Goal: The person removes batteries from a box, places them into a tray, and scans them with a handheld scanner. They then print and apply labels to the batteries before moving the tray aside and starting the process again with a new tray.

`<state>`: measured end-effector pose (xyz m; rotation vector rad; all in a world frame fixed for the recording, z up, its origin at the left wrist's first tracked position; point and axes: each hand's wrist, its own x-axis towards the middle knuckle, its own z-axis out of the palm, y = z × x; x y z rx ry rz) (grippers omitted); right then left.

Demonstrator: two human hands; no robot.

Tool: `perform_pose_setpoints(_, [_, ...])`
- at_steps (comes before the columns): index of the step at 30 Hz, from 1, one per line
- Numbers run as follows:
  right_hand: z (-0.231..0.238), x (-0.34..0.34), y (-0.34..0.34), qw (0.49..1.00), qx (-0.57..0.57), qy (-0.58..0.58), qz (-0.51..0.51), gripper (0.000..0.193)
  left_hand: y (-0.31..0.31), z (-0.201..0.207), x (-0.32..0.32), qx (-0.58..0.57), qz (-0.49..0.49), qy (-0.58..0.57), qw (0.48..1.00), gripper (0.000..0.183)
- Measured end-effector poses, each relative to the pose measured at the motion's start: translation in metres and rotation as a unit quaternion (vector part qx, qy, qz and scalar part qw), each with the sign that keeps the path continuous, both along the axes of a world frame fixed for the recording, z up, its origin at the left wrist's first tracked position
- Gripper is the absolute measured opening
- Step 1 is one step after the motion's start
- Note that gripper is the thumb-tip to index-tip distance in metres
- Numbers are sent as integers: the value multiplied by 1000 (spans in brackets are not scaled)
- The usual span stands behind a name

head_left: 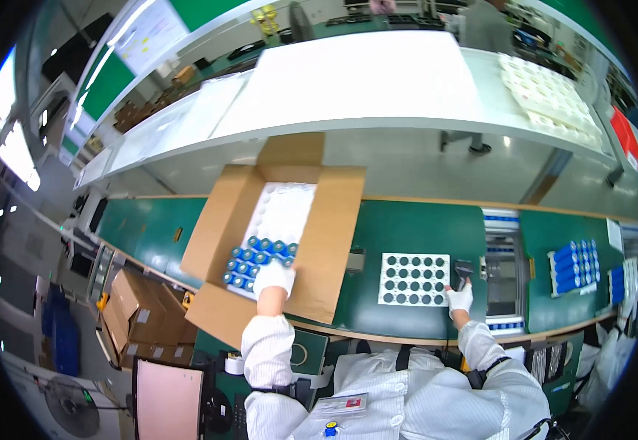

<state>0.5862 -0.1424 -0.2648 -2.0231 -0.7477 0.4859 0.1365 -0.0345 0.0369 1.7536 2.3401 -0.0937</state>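
Observation:
Inside an open cardboard box [337,242], several blue cylindrical cells [248,255] stand upright in rows at the near end. My left hand [272,279], in a white glove, reaches into the box and touches the tops of these cells. Its fingertips are partly hidden, so I cannot make out whether a cell is gripped. A black handheld scanner [463,267] is in my gloved right hand [460,299], with the fingers wrapped round its handle. Just left of that hand, a white square holder [416,257] with rows of dark round holes lies flat on the green bench [385,227].
Blue cells in a holder [574,267] stand farther right, beyond a roller conveyor strip [504,275] set into the bench. A white shelf [363,84] crosses above the far side, with white plastic trays [550,95] on it. Brown cartons [147,315] sit at the lower left.

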Motion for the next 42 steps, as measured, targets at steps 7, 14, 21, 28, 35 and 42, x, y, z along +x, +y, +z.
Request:
perform_pose_setpoints(7, [2,5,20,998,-40,-46,-2,62,72,-26,-69,85,-95,-65,990,38])
perform_pose_setpoints(14, [42,-5,28,964,-102,-244,-18,63,68,-118,-61,83,-15,-39,996,35])
perform_pose_setpoints(21, [116,-63,-17,969,125,-194,86,52,81,-119,-58,81,-72,-40,993,47])
perform_pose_setpoints(28, [178,-126,-1,961,158,-66,217,29,68,-83,-67,217,-70,-190,955,45])
perform_pose_setpoints(35, [263,-192,25,836,134,372,380,29,-23,7,-22,464,-84,-346,811,49])
perform_pose_setpoints(42, [278,-223,47,586,88,743,313,74,-99,2,65,421,-344,-472,694,63])
